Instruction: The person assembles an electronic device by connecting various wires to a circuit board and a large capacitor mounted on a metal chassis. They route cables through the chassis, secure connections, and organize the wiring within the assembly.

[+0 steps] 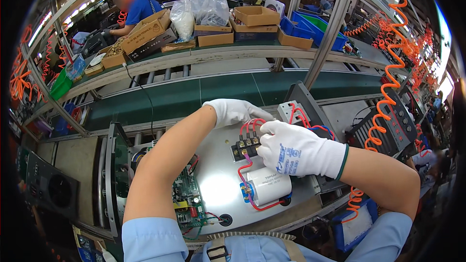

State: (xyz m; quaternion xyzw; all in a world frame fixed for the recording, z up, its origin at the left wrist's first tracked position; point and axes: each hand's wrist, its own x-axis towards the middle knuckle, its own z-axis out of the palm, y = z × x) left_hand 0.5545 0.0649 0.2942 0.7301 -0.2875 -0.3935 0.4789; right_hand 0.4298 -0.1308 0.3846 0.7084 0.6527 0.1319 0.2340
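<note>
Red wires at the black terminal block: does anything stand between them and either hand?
Nothing visible does: the left hand and right hand both sit right beside the red wires, though actual contact is unclear.

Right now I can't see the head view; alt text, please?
A person's white-gloved left grip and right grip are close together at red wires on a black terminal block on a metal plate. A white cylinder lies nearer the wearer; a green circuit board sits left, partly behind the left forearm.
</note>
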